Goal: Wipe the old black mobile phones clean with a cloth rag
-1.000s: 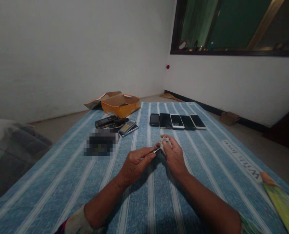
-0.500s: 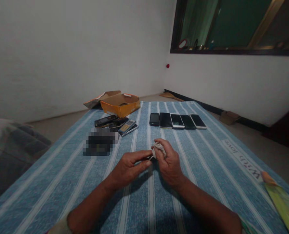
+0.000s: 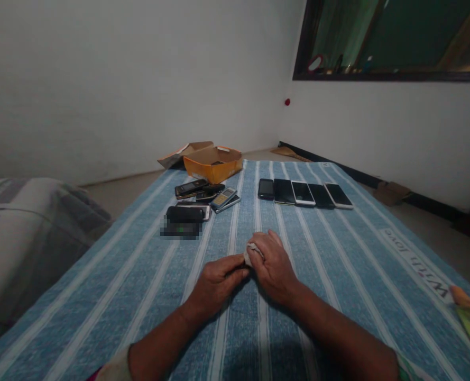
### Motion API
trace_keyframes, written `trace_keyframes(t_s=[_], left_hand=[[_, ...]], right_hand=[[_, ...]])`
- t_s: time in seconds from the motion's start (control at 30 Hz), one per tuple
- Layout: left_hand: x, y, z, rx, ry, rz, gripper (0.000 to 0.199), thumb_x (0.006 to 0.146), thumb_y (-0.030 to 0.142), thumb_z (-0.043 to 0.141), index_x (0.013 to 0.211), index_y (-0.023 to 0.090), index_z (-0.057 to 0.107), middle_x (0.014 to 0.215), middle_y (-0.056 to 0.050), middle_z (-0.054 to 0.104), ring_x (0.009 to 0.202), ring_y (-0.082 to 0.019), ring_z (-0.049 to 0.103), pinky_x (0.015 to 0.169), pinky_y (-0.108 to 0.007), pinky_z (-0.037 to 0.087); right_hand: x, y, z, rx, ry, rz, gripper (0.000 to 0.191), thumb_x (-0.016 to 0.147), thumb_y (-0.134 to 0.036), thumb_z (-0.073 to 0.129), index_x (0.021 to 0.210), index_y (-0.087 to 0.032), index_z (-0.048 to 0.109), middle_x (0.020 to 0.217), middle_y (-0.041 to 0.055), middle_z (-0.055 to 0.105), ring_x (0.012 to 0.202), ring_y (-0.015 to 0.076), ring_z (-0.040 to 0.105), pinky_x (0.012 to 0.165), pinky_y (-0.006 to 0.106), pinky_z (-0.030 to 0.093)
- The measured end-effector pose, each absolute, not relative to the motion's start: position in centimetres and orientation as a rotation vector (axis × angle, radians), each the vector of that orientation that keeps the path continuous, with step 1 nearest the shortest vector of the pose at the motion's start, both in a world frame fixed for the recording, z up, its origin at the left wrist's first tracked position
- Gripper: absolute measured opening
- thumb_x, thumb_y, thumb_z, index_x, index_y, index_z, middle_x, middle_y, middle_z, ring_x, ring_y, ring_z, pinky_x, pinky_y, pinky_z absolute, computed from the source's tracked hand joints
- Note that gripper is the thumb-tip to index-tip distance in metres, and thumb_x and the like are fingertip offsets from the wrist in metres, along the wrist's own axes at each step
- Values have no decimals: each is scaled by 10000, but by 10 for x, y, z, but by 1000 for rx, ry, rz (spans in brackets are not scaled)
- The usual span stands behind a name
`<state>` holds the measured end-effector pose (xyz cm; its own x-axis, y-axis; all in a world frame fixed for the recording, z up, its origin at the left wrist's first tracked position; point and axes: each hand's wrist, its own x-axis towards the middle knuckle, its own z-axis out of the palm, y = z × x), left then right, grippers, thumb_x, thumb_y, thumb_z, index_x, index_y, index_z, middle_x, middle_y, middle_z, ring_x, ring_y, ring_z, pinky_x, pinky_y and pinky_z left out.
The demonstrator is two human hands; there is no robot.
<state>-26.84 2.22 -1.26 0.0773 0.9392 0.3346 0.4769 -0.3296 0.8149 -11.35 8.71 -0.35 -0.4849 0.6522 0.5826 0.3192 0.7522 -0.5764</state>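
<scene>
Blue striped sheet (image 3: 139, 301), white rag (image 3: 252, 255) in R hand (image 3: 272, 267), L hand (image 3: 215, 283) curled against it, grip unclear

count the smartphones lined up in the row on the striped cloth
5 smartphones, left to right across the blue striped cloth: a small black one, a larger black one, a white-edged one, a black one, a white-edged one. None in the row looks hidden.

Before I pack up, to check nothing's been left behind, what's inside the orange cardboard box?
A small dark item lies inside the orange cardboard box, too small to identify. The box's near wall hides the lower inside, so anything there cannot be seen.
</scene>
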Motion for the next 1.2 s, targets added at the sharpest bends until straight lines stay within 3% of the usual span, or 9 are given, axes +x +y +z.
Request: trace_keyframes(t_s=[0.23, 0.37, 0.47, 0.77, 0.97, 1.1, 1.2], left_hand=[[-264, 31, -21, 1906, 1451, 1206, 226, 882, 245, 537, 1024, 181, 701, 900, -40, 741, 847, -190, 697, 783, -280, 517], [-262, 30, -17, 1937, 1457, 1171, 197, 895, 258, 508, 894, 183, 690, 800, -10, 720, 738, -162, 679, 718, -254, 504], [-259, 31, -15, 1955, 1470, 1155, 219, 910, 269, 479, 840, 179, 667, 754, -3, 695, 692, -153, 657, 682, -246, 494], [-261, 37, -26, 2021, 1533, 1118, 179, 891, 225, 487, 948, 180, 651, 859, -37, 710, 815, -175, 678, 758, -261, 501], [-260, 40, -21, 2015, 1504, 1113, 174, 883, 195, 477, 916, 185, 647, 846, -27, 698, 820, -172, 671, 774, -263, 495], [-261, 43, -22, 2030, 1566, 1091, 166, 872, 197, 486, 877, 179, 650, 818, -29, 693, 771, -172, 652, 729, -268, 485], [-264, 47, -24, 2060, 1564, 1068, 175, 878, 210, 484, 892, 180, 656, 779, -19, 683, 726, -163, 637, 687, -258, 471]], right_hand=[[-104, 103, -17, -857, -2137, 253, 202, 945, -197, 378, 884, -206, 570, 902, 65, 645, 1070, 249, 550, 1072, 506, 265], [-105, 95, -16, -755, -2236, 176, 192, 941, -206, 398, 924, -199, 588, 919, 61, 652, 1171, 273, 518, 1103, 524, 203], [-107, 91, -15, -742, -2262, 150, 187, 931, -199, 409, 896, -198, 593, 902, 57, 652, 1148, 273, 534, 1100, 522, 206], [-103, 103, -20, -893, -2209, 109, 181, 931, -198, 419, 896, -201, 597, 904, 60, 672, 1140, 281, 538, 1086, 528, 213], [-106, 103, -22, -878, -2230, 60, 143, 926, -221, 463, 930, -209, 605, 938, 63, 682, 1151, 284, 522, 1070, 530, 210], [-106, 108, -23, -878, -2218, 64, 177, 930, -184, 434, 970, -197, 607, 943, 68, 679, 1030, 245, 577, 1051, 501, 258], [-103, 118, -26, -862, -2186, 60, 250, 937, -170, 397, 1102, -166, 584, 959, 91, 677, 922, 228, 597, 989, 451, 351]])
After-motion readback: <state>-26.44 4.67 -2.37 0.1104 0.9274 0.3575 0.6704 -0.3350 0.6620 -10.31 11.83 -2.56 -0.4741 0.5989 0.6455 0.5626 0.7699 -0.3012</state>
